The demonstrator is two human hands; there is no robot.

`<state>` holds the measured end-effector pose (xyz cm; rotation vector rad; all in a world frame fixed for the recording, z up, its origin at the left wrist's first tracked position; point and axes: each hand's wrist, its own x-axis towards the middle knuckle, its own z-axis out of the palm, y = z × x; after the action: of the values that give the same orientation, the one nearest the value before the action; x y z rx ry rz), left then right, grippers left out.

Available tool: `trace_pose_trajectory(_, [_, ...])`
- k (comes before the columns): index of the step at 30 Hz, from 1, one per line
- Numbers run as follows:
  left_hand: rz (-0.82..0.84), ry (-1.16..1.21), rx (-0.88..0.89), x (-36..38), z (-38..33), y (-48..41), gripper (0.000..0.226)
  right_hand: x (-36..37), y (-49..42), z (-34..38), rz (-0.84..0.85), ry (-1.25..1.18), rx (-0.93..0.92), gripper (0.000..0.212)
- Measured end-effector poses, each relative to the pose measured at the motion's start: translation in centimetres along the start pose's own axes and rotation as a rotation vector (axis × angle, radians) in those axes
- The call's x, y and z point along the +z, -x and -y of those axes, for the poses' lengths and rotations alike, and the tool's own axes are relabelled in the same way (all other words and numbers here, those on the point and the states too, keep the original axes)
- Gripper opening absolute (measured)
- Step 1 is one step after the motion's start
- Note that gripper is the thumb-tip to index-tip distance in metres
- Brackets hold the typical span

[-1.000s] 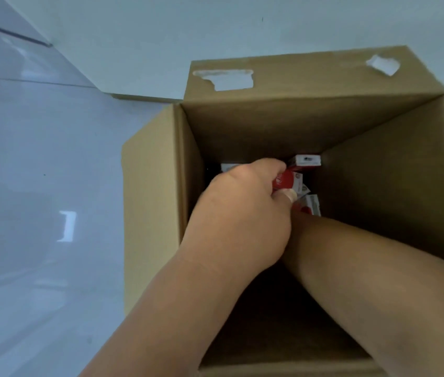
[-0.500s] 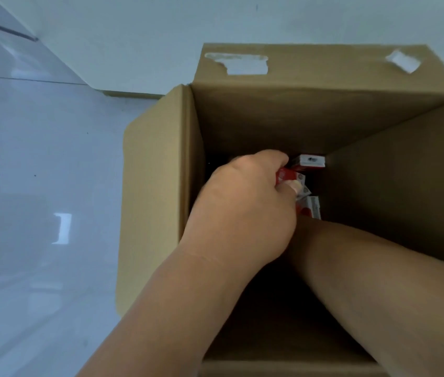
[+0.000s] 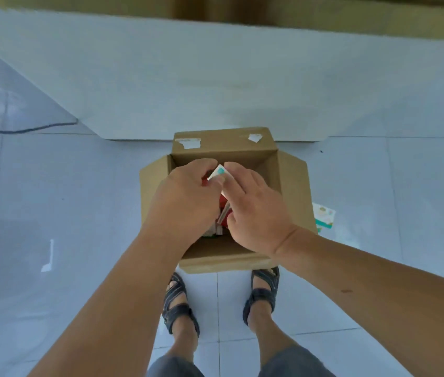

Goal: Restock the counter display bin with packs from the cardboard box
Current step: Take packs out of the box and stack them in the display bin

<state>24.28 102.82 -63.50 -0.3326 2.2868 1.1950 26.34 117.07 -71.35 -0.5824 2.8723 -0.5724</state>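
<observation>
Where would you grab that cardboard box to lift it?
Once the left hand and right hand put down their packs: low on the left and right walls, coming from both sides. The cardboard box stands upright and open on the floor; its outward side flaps would likely bend.

Box (image 3: 294,202): brown cardboard, upright on floor (image 3: 52,186), flaps open. Packs (image 3: 223,223): red-and-white, bunched on edge over the opening; white teal-dotted pack (image 3: 218,171) topmost.
</observation>
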Motion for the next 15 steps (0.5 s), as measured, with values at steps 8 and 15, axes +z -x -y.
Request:
trace_pose_trajectory(8, [0.086, 0.233, 0.016, -8.6, -13.1, 10.8, 0.028, -18.7, 3.4, 9.1, -0.198, 0.026, -0.073, 0.061])
trace_pose_trajectory(15, [0.086, 0.355, 0.074, -16.6, -22.5, 18.8, 0.021, -33.6, 5.7, 15.3, -0.417, 0.224, -0.175, 0.042])
